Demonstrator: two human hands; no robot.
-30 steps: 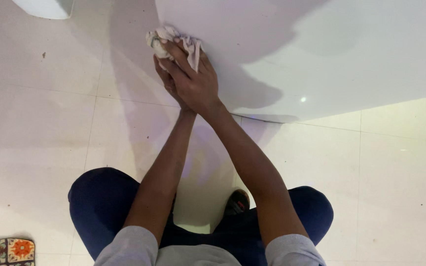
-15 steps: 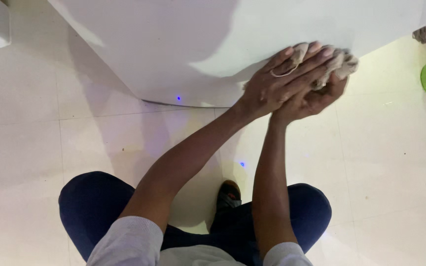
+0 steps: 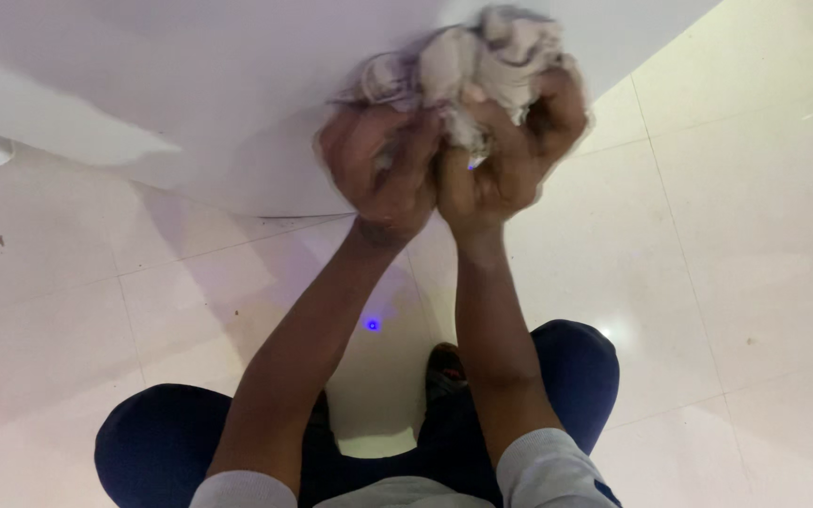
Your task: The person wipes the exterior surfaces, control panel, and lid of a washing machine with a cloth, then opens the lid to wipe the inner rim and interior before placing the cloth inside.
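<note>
A crumpled pale rag [image 3: 482, 66] is bunched between both hands, held up against the lower part of a white panel [image 3: 190, 94]. The right hand [image 3: 505, 155] curls around the rag from below and from the right, its fingers folded into the cloth, so most of the wad bulges out above that hand. The left hand [image 3: 383, 165] sits just beside it, touching it at the thumb side, and clenches the left end of the rag, where a thin fold trails out over its knuckles. Both hands are blurred, so single fingers are hard to tell apart.

Behind the grip, the panel slopes down to the left and casts a grey shadow on itself. Below the hands, both forearms run down to grey sleeves [image 3: 548, 466]. Under them the person's knees in dark blue trousers [image 3: 157, 447] are bent over a glossy white tiled floor [image 3: 745, 235]. A shoe [image 3: 446, 369] shows between the knees, and a small blue light spot [image 3: 372, 325] lies on the floor just below the left wrist.
</note>
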